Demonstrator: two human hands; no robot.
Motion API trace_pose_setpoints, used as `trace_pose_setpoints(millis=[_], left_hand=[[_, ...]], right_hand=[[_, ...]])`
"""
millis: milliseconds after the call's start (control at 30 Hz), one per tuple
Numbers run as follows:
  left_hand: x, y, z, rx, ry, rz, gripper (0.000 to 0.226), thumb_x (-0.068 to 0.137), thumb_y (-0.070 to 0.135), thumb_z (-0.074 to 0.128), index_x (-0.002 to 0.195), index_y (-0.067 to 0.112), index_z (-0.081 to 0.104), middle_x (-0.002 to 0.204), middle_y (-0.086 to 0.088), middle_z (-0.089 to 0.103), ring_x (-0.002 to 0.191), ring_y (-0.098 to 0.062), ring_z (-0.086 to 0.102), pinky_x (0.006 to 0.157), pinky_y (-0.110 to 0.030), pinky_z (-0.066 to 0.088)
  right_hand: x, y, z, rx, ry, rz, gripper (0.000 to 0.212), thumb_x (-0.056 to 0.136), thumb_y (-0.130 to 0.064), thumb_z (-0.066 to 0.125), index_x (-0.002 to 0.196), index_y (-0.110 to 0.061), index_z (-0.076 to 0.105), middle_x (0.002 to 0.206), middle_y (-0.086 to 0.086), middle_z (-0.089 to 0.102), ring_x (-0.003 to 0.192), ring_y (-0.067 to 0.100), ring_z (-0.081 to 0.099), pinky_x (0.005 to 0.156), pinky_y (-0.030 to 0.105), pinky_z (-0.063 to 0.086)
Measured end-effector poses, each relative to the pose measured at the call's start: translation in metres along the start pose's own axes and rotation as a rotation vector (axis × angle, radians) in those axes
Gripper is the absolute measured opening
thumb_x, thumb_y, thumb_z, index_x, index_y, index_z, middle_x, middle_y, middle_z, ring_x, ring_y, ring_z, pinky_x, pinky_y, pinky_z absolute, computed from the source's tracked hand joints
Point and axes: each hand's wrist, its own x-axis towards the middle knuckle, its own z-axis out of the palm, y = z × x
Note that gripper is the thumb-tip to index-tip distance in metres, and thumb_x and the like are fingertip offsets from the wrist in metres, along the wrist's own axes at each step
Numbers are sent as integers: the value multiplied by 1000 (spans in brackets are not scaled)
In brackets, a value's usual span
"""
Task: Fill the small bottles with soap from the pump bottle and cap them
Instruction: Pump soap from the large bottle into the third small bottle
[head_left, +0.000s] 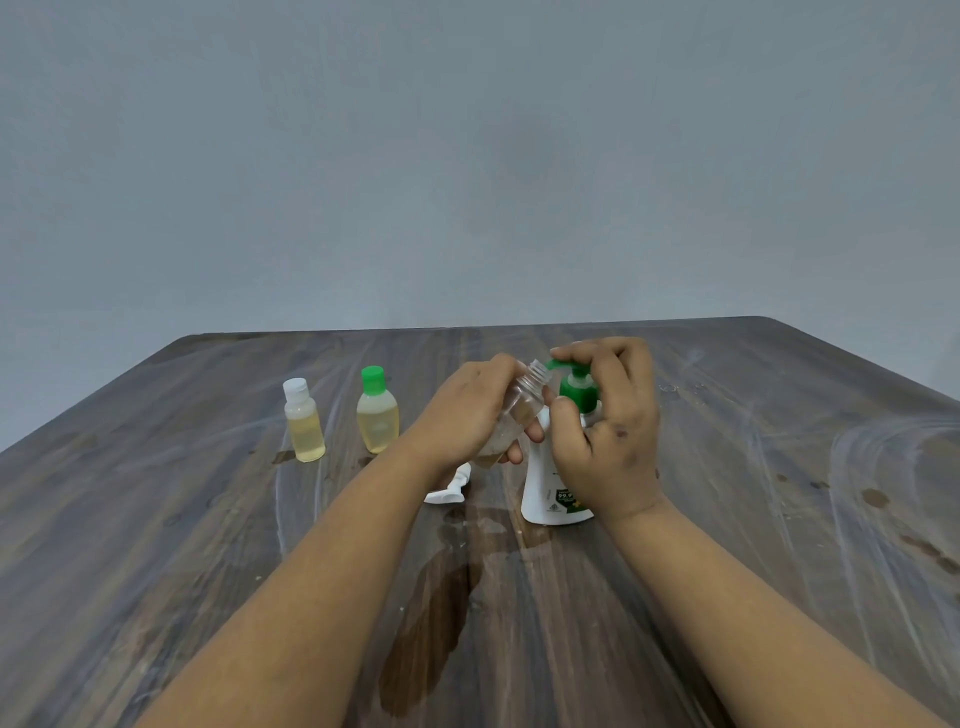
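Done: two capped bottles (340, 421) left of centre | Now: left hand (467, 410) grips open bottle (519, 410) at spout; right hand (608, 415) presses pump bottle (556, 488) | Left: capping

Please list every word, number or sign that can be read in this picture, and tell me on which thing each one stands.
"99.9": on the dark green badge low on the white pump bottle; the right hand cuts it off.
Small emblem and fine print under the badge: too small to read.
The two capped small bottles, white cap and green cap: no text visible.
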Motion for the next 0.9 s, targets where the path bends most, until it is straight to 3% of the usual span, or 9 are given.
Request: trace_pose_setpoints(millis=[167, 400, 633, 900], left_hand=[[1, 0, 0, 13, -2, 14, 50, 101, 27, 25, 88, 13, 71, 67, -7, 66, 52, -23, 54, 58, -30, 40], [-1, 1, 2, 19, 20, 11, 50, 101, 27, 24, 83, 16, 70, 67, -8, 66, 52, -23, 54, 56, -28, 41], [-1, 2, 2, 24, 12, 16, 50, 101, 25, 25, 93, 7, 71, 70, -10, 66, 51, -22, 54, 57, -29, 42], [2, 0, 2, 41, 21, 24, 50, 101, 27, 24, 83, 13, 68, 67, -8, 65, 50, -22, 54, 49, -25, 34]], right_hand=[[-1, 1, -2, -8, -48, -35, 44, 72, -12, 48, 113, 3, 60, 114, 5, 42, 98, 15, 50, 85, 12, 40], [1, 0, -1, 12, -7, -9, 32, 72, -9, 49, 98, 0, 65, 103, 1, 46, 83, 9, 49, 74, 9, 38], [-2, 0, -2, 14, -47, -51, 44, 70, -13, 50, 110, 1, 58, 114, 1, 41, 97, 16, 50, 82, 17, 43], [1, 2, 0, 34, -10, -13, 31, 72, -10, 51, 97, 1, 64, 102, 2, 47, 84, 18, 54, 71, 23, 45]])
